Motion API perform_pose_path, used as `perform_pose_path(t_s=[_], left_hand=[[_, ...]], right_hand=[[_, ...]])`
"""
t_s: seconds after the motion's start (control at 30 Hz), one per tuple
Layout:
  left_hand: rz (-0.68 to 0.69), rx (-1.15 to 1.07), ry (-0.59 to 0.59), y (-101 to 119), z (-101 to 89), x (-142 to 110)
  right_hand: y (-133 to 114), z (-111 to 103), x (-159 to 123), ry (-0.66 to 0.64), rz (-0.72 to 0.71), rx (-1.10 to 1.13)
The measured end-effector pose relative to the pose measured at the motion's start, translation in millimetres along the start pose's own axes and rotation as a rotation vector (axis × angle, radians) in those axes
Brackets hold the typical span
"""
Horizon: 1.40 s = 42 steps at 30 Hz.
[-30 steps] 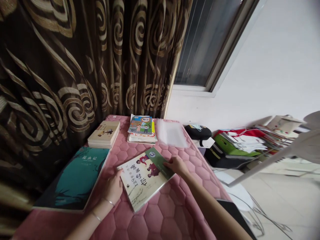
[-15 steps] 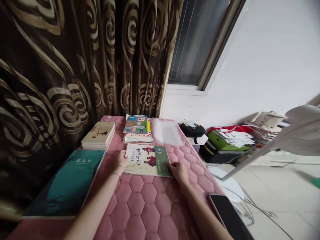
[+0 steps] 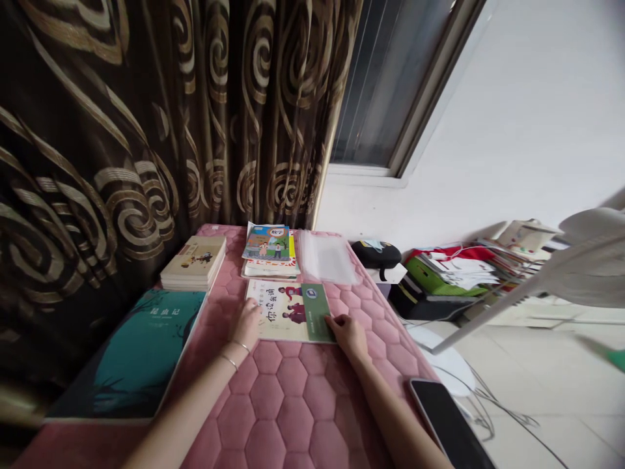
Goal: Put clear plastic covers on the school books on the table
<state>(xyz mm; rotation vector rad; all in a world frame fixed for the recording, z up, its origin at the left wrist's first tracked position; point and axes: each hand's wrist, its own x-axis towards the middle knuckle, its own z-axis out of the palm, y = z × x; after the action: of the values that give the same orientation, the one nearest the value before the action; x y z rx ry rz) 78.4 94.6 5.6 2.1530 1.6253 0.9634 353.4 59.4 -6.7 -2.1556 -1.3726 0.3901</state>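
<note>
A booklet [image 3: 293,312] with a cream and green cover, Chinese lettering and drawn figures lies flat on a pink quilted mat [image 3: 283,391]. My left hand [image 3: 247,322], with a thin bracelet at the wrist, rests over the booklet's left part, fingers stretched onto its cover and hiding some lettering. At the lower right edge, my right hand [image 3: 350,333] pinches the green side between thumb and fingers. Just beyond the booklet lies a small pile of colourful textbooks [image 3: 267,244], beside a stack of clear plastic sleeves [image 3: 328,257].
To the left are a large teal book [image 3: 146,345] and a stack of beige books [image 3: 195,260]. A phone [image 3: 452,423] lies at the mat's right edge. A patterned curtain [image 3: 195,117] hangs behind. Beyond the right edge stand a white fan [image 3: 581,260], a black case [image 3: 375,254] and piled papers.
My left hand has moved right, from the booklet's left edge onto its cover. My right hand stays at the right edge, and the booklet has barely moved.
</note>
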Motion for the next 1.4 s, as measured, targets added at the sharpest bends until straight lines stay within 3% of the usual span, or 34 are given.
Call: perform_pose_path(t_s=[0.13,0.27,0.37,0.63,0.77,1.0,1.13,1.4], left_hand=[[0.227,0.181,-0.051,34,6.5,-31],[0.288,0.307,-0.072,41,13.6,-43],[0.298,0.335,-0.073,37,18.1,-42],[0.396,0.379,-0.074,31,18.2,-44],[0.459,0.398,-0.103,20,-0.1,-45],[0.366,0.377,-0.099,-16,-36.8,-47],[0.338,0.321,-0.083,-25,-34.6,-46],[0.344,0.331,-0.101,-25,-32.3,-47]], right_hand=[[-11,-1,-16,0.165,-0.319,-0.077],[-36,9,-47,0.044,-0.583,-0.092],[-49,22,-64,-0.033,-0.671,-0.065],[-47,33,-64,-0.035,-0.686,-0.046],[-32,22,-59,-0.026,-0.691,-0.042],[21,-12,-44,-0.016,-0.549,-0.09],[34,-19,-41,-0.012,-0.535,-0.079],[34,-16,-39,0.012,-0.545,-0.083]])
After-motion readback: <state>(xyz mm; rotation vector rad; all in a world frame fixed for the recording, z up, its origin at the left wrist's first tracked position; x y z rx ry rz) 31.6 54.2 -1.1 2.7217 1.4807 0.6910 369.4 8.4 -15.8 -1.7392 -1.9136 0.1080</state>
